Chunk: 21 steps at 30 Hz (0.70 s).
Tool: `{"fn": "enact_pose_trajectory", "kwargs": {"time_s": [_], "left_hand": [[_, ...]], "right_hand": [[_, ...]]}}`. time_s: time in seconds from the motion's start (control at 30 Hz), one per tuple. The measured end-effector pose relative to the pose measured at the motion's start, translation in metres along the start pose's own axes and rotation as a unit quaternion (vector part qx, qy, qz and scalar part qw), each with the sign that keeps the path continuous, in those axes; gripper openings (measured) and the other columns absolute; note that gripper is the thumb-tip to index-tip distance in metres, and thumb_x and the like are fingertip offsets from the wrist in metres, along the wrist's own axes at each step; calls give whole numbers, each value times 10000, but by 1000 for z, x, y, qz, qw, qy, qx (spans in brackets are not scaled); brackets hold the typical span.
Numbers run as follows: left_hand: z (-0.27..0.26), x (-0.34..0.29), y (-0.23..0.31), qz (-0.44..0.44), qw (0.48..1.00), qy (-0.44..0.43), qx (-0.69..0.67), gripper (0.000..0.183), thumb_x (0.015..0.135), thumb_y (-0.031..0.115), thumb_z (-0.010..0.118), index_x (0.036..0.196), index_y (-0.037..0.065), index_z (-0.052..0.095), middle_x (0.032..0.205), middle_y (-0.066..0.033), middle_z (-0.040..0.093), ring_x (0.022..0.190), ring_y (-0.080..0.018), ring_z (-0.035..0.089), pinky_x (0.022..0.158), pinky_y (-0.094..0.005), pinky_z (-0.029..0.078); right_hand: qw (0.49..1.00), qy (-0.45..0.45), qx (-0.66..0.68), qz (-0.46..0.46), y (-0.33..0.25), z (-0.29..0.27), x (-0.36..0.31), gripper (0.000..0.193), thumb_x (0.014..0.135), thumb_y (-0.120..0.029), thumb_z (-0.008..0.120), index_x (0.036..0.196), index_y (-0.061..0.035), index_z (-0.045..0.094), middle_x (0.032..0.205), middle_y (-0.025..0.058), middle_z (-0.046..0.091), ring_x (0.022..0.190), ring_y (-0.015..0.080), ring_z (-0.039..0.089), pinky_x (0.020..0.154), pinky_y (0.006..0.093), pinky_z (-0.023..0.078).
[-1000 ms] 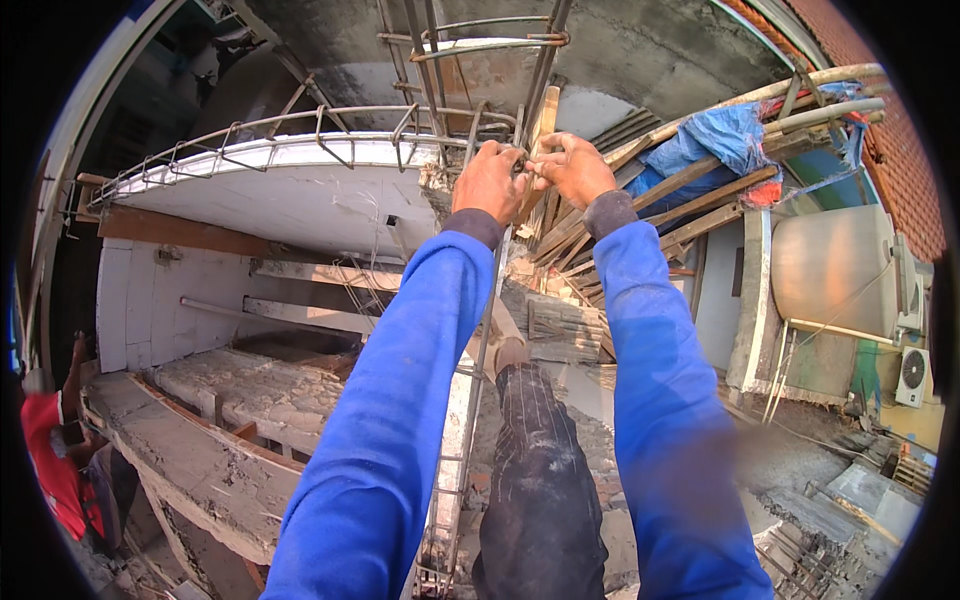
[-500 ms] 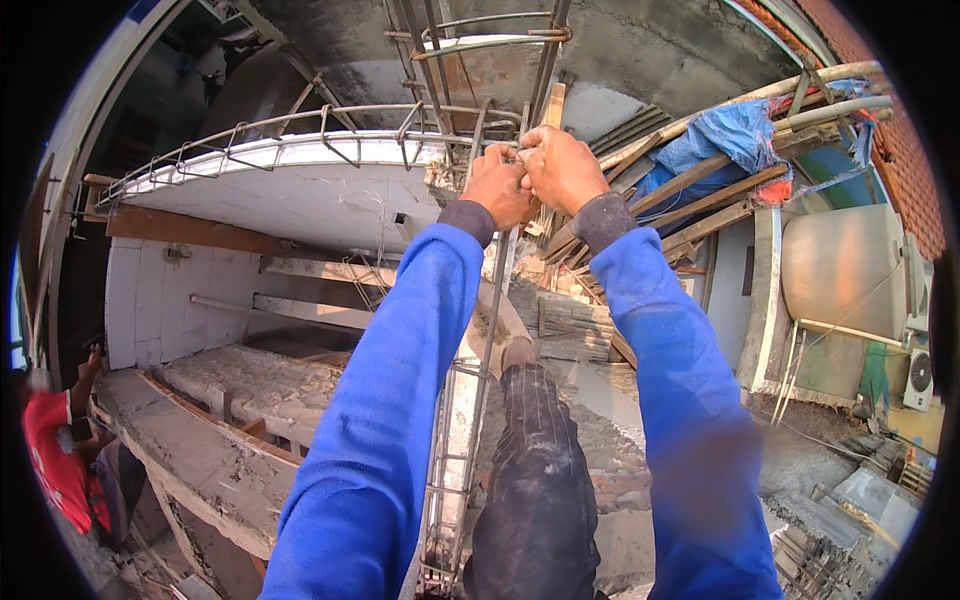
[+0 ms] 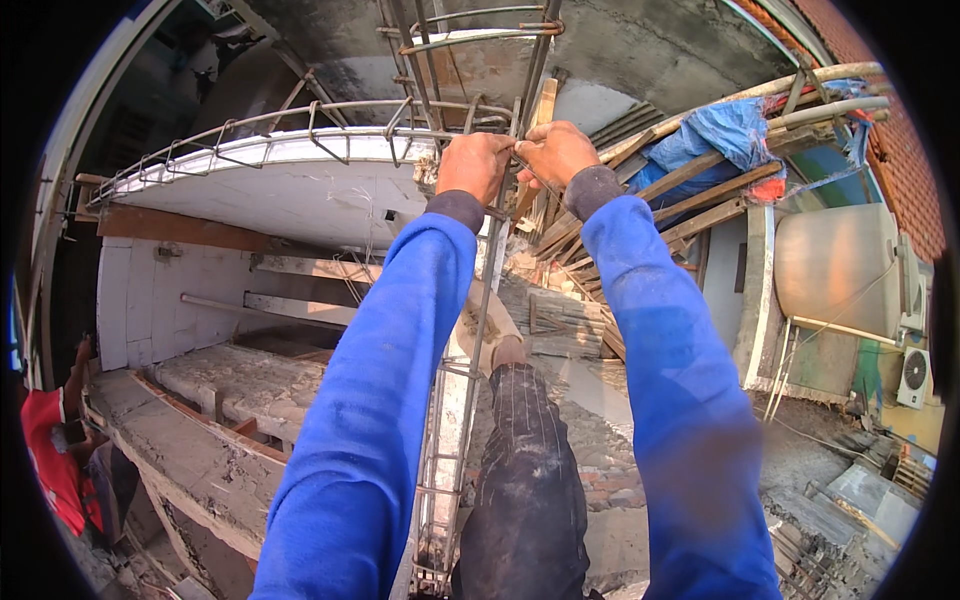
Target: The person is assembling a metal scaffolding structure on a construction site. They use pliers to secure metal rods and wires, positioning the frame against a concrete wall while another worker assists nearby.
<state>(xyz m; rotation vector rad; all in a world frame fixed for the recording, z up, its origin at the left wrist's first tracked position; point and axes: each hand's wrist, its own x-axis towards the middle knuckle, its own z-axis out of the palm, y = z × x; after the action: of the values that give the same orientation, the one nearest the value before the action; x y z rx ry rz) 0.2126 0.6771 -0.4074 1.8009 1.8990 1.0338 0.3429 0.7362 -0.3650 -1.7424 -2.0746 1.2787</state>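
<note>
My left hand (image 3: 474, 166) and my right hand (image 3: 556, 155) are raised together at the steel bars, fingertips almost touching. Both are closed in a pinch, and whatever lies between the fingertips is too small to make out. Upright reinforcing bars (image 3: 540, 62) with bent stirrups rise just beyond my fingers. From the left, a horizontal rebar cage (image 3: 225, 131) runs along the white block wall (image 3: 270, 190) and meets the uprights near my left hand. Another rebar cage (image 3: 440, 450) stretches below my hands, between my left arm and my leg.
Wooden planks (image 3: 690, 205) and a blue tarp (image 3: 722, 135) are piled at right. Beyond them stands a large tank (image 3: 835, 268). A concrete ledge (image 3: 190, 440) lies lower left, with a person in a red shirt (image 3: 50, 455) beside it. My bare foot (image 3: 508, 350) rests on a board.
My hands have drawn slightly apart, the left one turning so its back shows more. The view has shifted a little, and the person in red sits nearer the left rim.
</note>
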Motion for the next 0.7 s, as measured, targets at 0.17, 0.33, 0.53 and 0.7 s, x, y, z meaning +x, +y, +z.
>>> {"fn": "enact_pose_trajectory", "kwargs": {"time_s": [0.17, 0.33, 0.53, 0.7], "left_hand": [[-7, 15, -2, -1, 1000, -2, 9, 197, 881, 143, 588, 1000, 45, 712, 825, -165, 698, 782, -336, 677, 732, -385, 529], [-14, 27, -2, -39, 994, -54, -81, 253, 937, 172, 539, 1074, 19, 686, 801, -140, 709, 742, -222, 697, 724, -336, 537], [-17, 30, -16, -49, 957, -137, -252, 358, 1014, 280, 436, 934, 2, 648, 776, -71, 650, 727, -141, 623, 697, -293, 517], [-15, 42, -18, 22, 973, -193, -126, 466, 1029, 349, 381, 781, -4, 559, 696, -45, 573, 682, -130, 572, 643, -310, 480]], "right_hand": [[983, -43, 152, 98, -4, 1, 20, 219, 874, -188, 636, 935, 13, 698, 746, 90, 708, 661, 117, 698, 553, 236, 552], [994, -35, 23, 97, -12, -6, 31, 180, 843, -163, 668, 945, -21, 709, 765, 96, 708, 718, 183, 710, 609, 297, 566], [941, 66, -308, -121, 0, 0, 49, 167, 786, -94, 653, 915, -5, 710, 945, 231, 683, 891, 388, 673, 751, 443, 555], [906, 44, -356, -223, 9, -9, 36, 221, 790, -113, 617, 967, 8, 671, 935, 257, 661, 862, 421, 659, 752, 470, 549]]}}
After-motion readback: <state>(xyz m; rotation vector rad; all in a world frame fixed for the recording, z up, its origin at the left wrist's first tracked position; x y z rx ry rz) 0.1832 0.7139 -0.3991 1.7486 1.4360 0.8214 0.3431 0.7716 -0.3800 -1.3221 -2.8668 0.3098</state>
